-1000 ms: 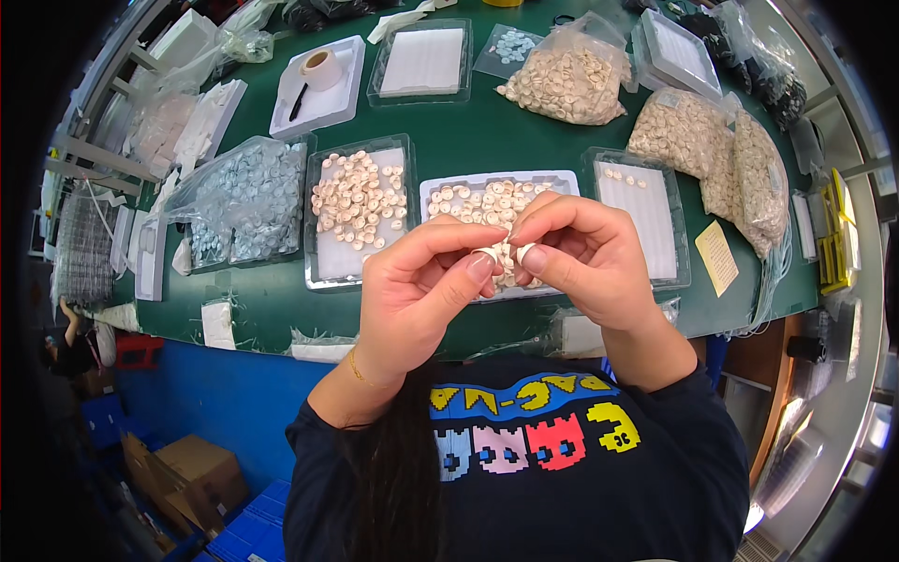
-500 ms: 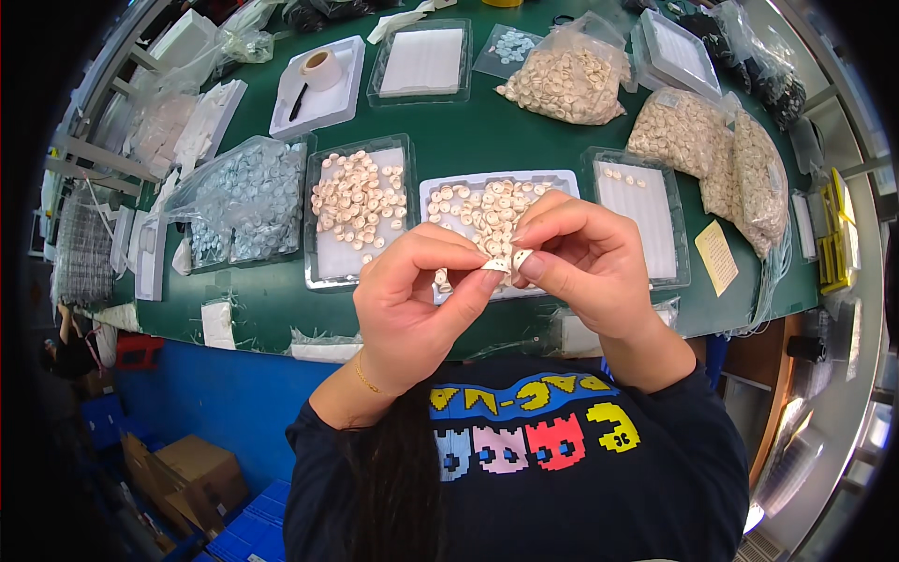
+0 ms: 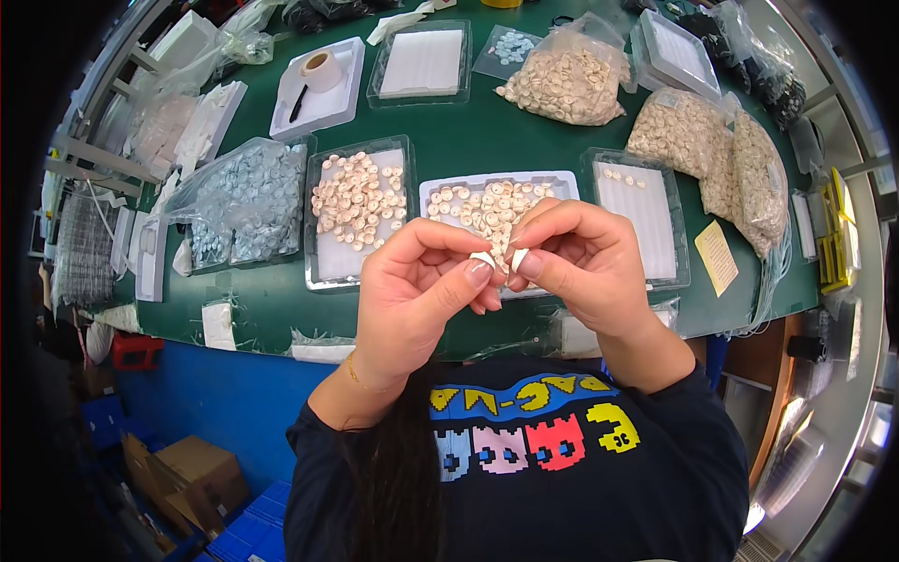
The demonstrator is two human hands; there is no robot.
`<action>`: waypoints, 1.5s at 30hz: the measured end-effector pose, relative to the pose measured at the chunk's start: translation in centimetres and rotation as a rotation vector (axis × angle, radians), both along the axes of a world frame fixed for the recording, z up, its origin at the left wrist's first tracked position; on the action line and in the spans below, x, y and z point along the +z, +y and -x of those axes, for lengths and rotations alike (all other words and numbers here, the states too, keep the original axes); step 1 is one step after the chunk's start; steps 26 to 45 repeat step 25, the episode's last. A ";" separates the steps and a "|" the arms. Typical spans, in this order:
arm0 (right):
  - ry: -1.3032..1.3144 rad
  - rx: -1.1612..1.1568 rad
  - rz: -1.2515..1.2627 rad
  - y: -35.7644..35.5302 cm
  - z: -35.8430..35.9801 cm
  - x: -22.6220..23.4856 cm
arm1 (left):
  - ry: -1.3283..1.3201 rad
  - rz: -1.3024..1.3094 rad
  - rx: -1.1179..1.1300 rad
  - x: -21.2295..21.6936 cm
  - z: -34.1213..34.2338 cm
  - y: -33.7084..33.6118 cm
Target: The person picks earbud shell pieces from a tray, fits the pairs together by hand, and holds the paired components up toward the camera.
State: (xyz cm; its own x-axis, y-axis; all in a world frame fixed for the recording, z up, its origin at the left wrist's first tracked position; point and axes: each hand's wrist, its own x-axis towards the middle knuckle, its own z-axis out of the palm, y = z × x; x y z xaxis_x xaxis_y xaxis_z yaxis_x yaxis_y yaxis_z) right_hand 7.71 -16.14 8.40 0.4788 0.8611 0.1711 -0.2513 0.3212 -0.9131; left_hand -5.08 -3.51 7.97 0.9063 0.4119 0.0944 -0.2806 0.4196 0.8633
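Both hands are raised over a white tray (image 3: 429,192) of small cream, button-like round pieces (image 3: 496,201), thumbs toward each other. My left hand (image 3: 407,286) is closed, pinching one small white-cream piece (image 3: 482,258) between thumb and forefinger. A similar small piece (image 3: 520,258) sits in the pinch of my right hand (image 3: 595,267), a short way from the first. My fingers cover much of each piece, and the hands hide the front part of the tray.
Left of the hands lie a clear tray (image 3: 328,262) with pinkish round pieces and a bag of light blue pieces (image 3: 248,201). On the right are a lined tray (image 3: 641,220) with several pieces, a yellow paper (image 3: 716,258) and filled bags (image 3: 679,131). A tape roll (image 3: 321,70) stands farther back.
My left hand has turned slightly, and its piece has shifted a little left and up, away from the right one. Its lower fingertips now show beneath the thumb. My right hand has barely moved.
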 end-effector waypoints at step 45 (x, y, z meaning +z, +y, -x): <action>0.598 0.323 -0.067 0.3 -0.5 -0.7 | -0.085 0.491 -0.378 -1.1 -0.8 0.4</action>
